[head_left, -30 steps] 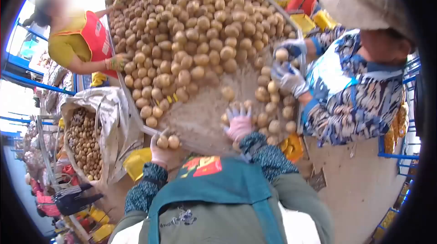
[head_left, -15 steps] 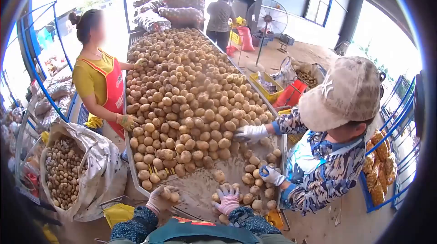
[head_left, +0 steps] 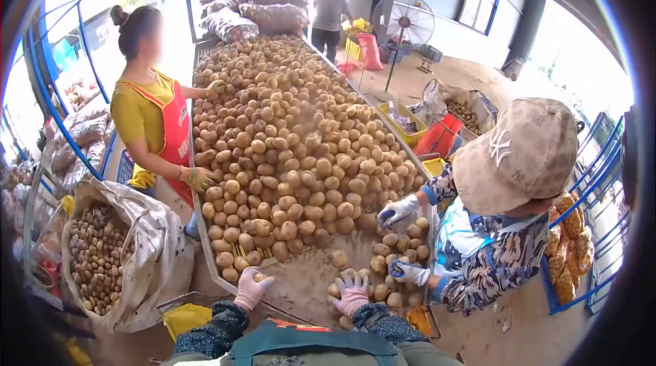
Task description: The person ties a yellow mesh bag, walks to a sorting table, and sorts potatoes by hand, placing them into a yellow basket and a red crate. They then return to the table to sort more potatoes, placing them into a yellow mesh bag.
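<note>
My left hand (head_left: 251, 289), in a pink and white glove, is closed at the near edge of the sorting table (head_left: 290, 287). A potato (head_left: 260, 276) shows past its fingers. My right hand (head_left: 352, 293), gloved the same way, lies palm down with fingers spread on several potatoes. One potato (head_left: 334, 290) sits beside its thumb, and another potato (head_left: 339, 258) lies just beyond. A large heap of potatoes (head_left: 294, 154) covers the table farther out. More loose potatoes (head_left: 388, 283) lie to the right of my right hand.
At the right edge a co-worker in a cap (head_left: 519, 154) reaches in with gloved hands. Another co-worker (head_left: 150, 106) stands on the left. A white sack of small potatoes (head_left: 160, 250) stands at lower left. Filled mesh sacks (head_left: 273, 16) lie at the far end.
My left hand has turned over, and fewer potatoes show in it. My right hand has stayed on the potatoes with its fingers spread. The right co-worker's far hand has drawn back from the heap.
</note>
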### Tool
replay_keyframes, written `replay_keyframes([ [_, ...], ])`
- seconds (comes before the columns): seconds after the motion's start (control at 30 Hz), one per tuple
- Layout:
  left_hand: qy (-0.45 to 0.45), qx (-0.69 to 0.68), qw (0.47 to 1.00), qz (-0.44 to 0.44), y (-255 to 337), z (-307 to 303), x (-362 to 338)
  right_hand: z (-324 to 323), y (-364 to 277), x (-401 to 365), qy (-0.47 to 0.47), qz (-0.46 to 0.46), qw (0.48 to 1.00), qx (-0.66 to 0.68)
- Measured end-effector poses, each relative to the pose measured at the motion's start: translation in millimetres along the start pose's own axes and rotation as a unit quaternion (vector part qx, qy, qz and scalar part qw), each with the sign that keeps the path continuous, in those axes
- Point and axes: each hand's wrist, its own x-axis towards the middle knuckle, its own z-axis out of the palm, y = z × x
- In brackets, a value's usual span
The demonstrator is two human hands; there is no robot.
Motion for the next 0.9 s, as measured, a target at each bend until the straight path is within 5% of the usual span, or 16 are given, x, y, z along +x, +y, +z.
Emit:
replay_keyframes([
  [0.1,0.056,0.266,0.927,0.257,1.8,-0.8,-2.4,1.2,0.6,1.5,-0.001,-0.002,1.0,-0.018],
  [0.27,0.003,0.35,0.884,0.31,14.0,-11.5,-28.5,-9.0,-0.9,0.3,-0.024,0.007,1.0,-0.003],
  [0.9,0.003,0.4,0.875,0.271,7.9,1.7,-15.1,-8.9,3.7,8.4,-0.025,-0.012,1.0,-0.004],
])
